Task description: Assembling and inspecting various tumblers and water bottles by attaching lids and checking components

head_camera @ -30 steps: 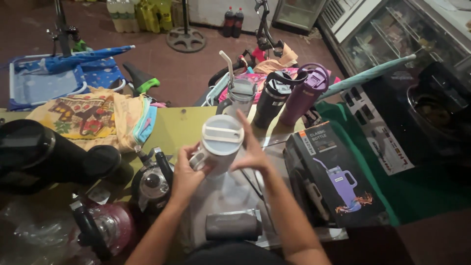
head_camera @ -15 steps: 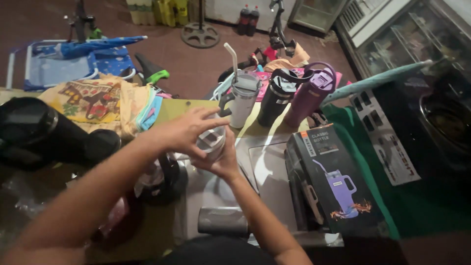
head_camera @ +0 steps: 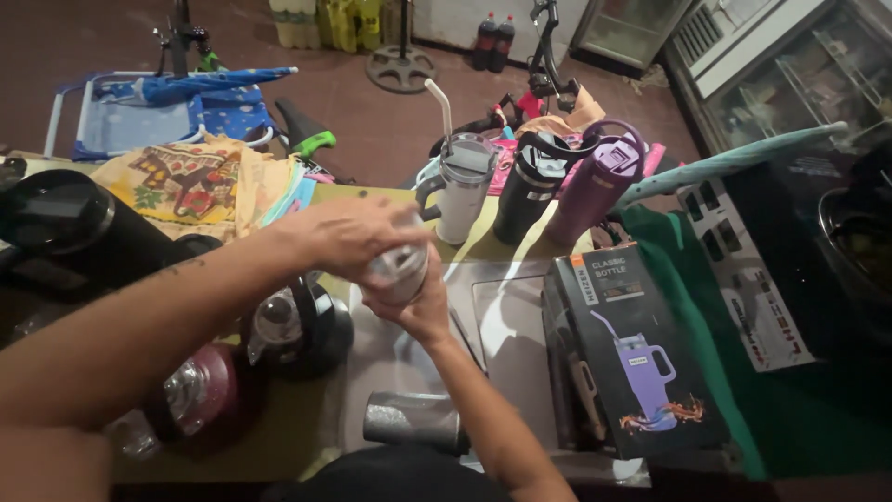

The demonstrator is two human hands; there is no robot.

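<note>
My left hand covers the top of a white tumbler, fingers wrapped over its lid. My right hand grips the same tumbler from below and behind. Both hold it above the tabletop near the middle of the view. Most of the tumbler is hidden by my hands and blurred. A grey glittery cup lies on its side near the front edge, close to my right forearm.
A white tumbler with straw, a black tumbler and a purple tumbler stand at the back. A black product box lies to the right. A black bottle, a pink bottle and a large black flask sit left.
My left hand has moved from the side of the tumbler onto its top. The tumbler has dropped lower and tilted between my hands. The camera has shifted slightly.
</note>
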